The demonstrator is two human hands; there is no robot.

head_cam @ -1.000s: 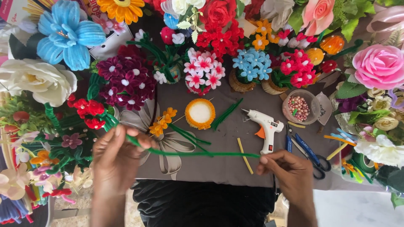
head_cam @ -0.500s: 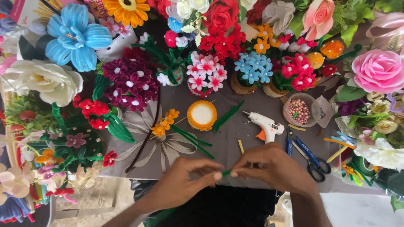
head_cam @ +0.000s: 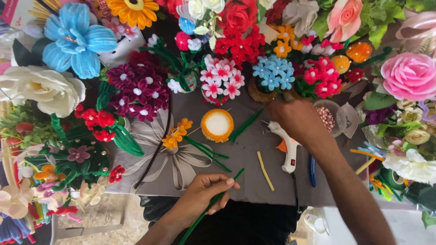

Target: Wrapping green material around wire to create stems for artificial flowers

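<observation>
Right hand has reached the glue gun.

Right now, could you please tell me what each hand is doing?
Left hand: closed on a green pipe cleaner.
Right hand: reaching over the white glue gun; grip cannot be told.

A pink flat package lies at the top left corner, just left of the blue flower, its edge cut off.

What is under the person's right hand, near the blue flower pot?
The right hand rests over the nose of the white glue gun, whose handle and cord show below. The gun's tip and the bead bowl's left rim are covered.
</observation>
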